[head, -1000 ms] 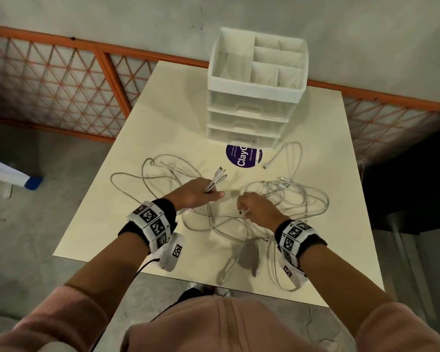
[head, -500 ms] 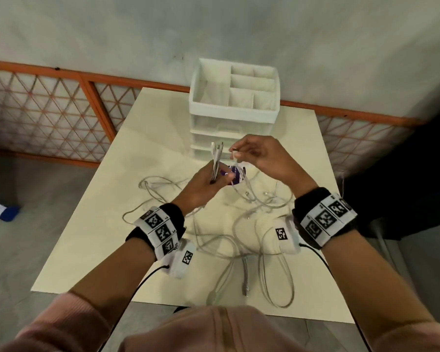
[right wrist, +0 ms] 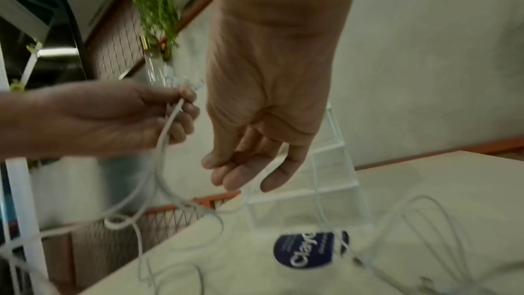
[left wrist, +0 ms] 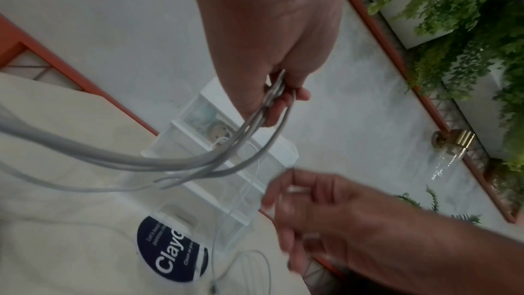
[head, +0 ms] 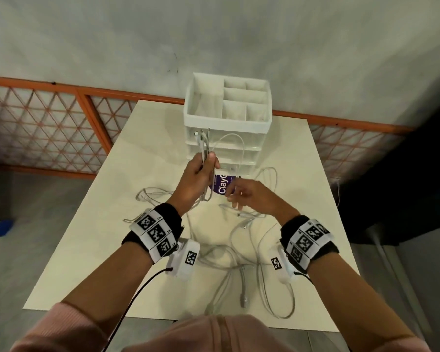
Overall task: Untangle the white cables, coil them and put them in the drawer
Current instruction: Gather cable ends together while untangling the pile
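Note:
My left hand [head: 208, 161] is raised over the cream table [head: 92, 250] and grips a bunch of white cable ends [head: 203, 142] that stick up past the fingers. The same grip shows in the left wrist view [left wrist: 280, 98], with strands [left wrist: 170, 163] sagging down to the table. My right hand [head: 235, 199] hovers just below and to the right, fingers relaxed and holding nothing [right wrist: 241, 172]. The rest of the white cables [head: 239, 250] lie tangled on the table near me. The white drawer unit [head: 226, 151] stands behind the hands, its drawers shut.
A round purple sticker [head: 222, 186] lies on the table in front of the drawer unit. An orange lattice railing [head: 48, 138] runs behind the table along a grey wall. A glass bottle with a gold cap [left wrist: 451, 149] and green plants appear beyond.
My right hand, which pinched a cable end up beside the left hand, has let go and dropped lower. The left hand has lifted its bunch of ends higher.

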Demonstrator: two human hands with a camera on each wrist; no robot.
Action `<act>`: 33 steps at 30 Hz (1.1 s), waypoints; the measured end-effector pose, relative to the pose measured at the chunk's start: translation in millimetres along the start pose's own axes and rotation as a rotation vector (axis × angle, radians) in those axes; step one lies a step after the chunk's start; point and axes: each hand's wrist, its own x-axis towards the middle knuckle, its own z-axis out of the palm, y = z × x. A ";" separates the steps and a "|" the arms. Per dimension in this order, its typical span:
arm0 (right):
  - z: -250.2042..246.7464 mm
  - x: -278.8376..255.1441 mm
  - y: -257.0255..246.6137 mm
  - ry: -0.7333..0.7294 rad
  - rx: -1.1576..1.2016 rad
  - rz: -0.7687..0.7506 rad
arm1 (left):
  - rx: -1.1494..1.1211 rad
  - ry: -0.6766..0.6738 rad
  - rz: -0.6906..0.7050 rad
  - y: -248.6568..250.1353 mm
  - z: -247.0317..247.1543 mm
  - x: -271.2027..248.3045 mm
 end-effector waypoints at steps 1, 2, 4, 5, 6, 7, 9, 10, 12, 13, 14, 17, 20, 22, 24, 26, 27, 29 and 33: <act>0.9 -1.1 6.0 0.012 -0.045 0.016 | 0.008 0.005 -0.004 -0.5 -3.1 1.7; 1.8 -2.2 8.4 0.024 -0.068 0.021 | 0.006 -0.003 -0.012 -1.7 -5.9 3.2; 6.1 -2.2 2.2 0.018 -0.046 -0.001 | -0.055 -0.064 -0.027 -1.2 -8.0 4.6; 8.9 -0.9 -3.5 0.002 -0.031 -0.017 | -0.112 -0.109 -0.041 0.6 -6.9 4.0; 12.3 3.0 -8.8 -0.019 -0.022 -0.029 | -0.170 -0.151 -0.053 3.7 -5.3 3.3; 15.9 6.7 -13.1 -0.041 -0.004 -0.043 | -0.216 -0.181 -0.062 6.5 -3.6 2.6; 20.8 11.9 -19.3 -0.066 0.017 -0.088 | -0.237 -0.192 -0.050 11.9 -3.6 2.5; 22.3 14.3 -18.7 -0.062 0.001 -0.112 | -0.227 -0.181 -0.031 13.5 -5.9 3.0; 21.1 14.0 -14.4 -0.008 -0.098 -0.162 | -0.214 -0.143 0.006 14.7 -12.6 4.1; 18.5 13.1 -10.8 0.031 -0.163 -0.193 | -0.215 -0.109 0.017 14.2 -17.7 5.0; 15.5 12.4 -4.5 0.071 -0.223 -0.225 | -0.222 -0.070 0.023 13.4 -22.9 6.0; -0.7 5.1 20.9 0.111 -0.275 -0.159 | -0.287 0.074 0.038 15.0 -43.1 10.9; -18.0 -7.2 39.6 0.030 -0.275 0.025 | -0.269 0.194 0.034 17.2 -62.4 16.4; -21.4 -11.9 37.8 -0.063 -0.259 0.061 | -0.134 0.197 0.028 10.6 -63.1 16.3; -18.7 -9.9 24.5 -0.137 -0.191 0.083 | 0.030 0.133 0.006 1.8 -54.0 11.5; -15.7 -5.8 4.7 -0.184 -0.154 0.111 | 0.161 0.017 -0.014 -0.3 -40.6 2.7; -14.7 -2.9 -5.4 -0.202 -0.164 0.110 | 0.198 -0.070 -0.018 1.5 -33.7 -2.4; -14.6 3.8 -19.8 -0.201 -0.262 0.079 | 0.237 -0.245 -0.055 0.3 -21.8 -10.1; -18.8 9.8 -28.7 -0.106 -0.379 0.044 | 0.276 -0.338 -0.139 -11.5 -20.8 -10.7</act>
